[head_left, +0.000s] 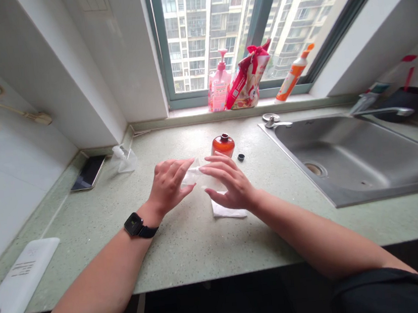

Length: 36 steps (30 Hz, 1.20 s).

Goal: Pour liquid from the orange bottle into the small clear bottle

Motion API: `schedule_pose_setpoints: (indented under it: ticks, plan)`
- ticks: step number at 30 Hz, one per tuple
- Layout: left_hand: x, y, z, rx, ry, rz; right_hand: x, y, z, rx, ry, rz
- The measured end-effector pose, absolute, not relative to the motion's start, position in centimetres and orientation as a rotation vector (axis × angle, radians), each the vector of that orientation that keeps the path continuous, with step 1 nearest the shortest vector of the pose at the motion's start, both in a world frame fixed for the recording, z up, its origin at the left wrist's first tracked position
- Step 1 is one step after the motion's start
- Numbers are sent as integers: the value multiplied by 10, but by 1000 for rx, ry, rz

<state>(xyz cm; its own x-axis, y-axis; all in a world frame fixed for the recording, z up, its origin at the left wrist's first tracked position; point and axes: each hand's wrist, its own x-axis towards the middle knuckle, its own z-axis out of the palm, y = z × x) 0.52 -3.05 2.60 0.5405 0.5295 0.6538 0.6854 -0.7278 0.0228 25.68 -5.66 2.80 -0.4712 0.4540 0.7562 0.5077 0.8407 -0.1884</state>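
My left hand point(170, 184), with a black watch on the wrist, is raised over the counter, thumb and fingers apart. Facing it is my right hand point(232, 179), its fingers also spread. Between the fingertips is a clear, see-through object point(193, 174), mostly hidden by the hands; its kind does not show, and neither hand visibly grips it. Behind my right hand stands an amber bottle point(223, 145) with an uncapped neck. Its small black cap point(241, 157) lies just to the right. Under my right hand is a folded white tissue point(229, 210).
A clear pump bottle point(124, 159) and a phone point(88, 173) are at the back left. A white power bank point(22, 283) lies front left. To the right is a steel sink point(362, 160). A pink pump bottle point(219, 89), red bag point(249, 77) and orange bottle point(292, 78) line the sill.
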Motion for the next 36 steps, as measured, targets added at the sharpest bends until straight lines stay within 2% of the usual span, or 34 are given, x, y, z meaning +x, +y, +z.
schedule_pose_setpoints:
  ticks: [6,16,24,28,36]
  plan:
    - [5,-32,27,-2512,-1031,-997,258,-49,25,-923,-1966,-61]
    - [6,-32,26,-2527,-993,-984,254,-54,28,-737,-2147,-31]
    - [6,-33,27,-2510,-953,-1001,254,-54,25,-894,-2158,-15]
    - [6,-32,28,-2502,-959,-1000,254,-54,25,-826,-2151,-56]
    - [6,-32,26,-2510,-924,-1005,254,-48,20,-1070,-2084,-181]
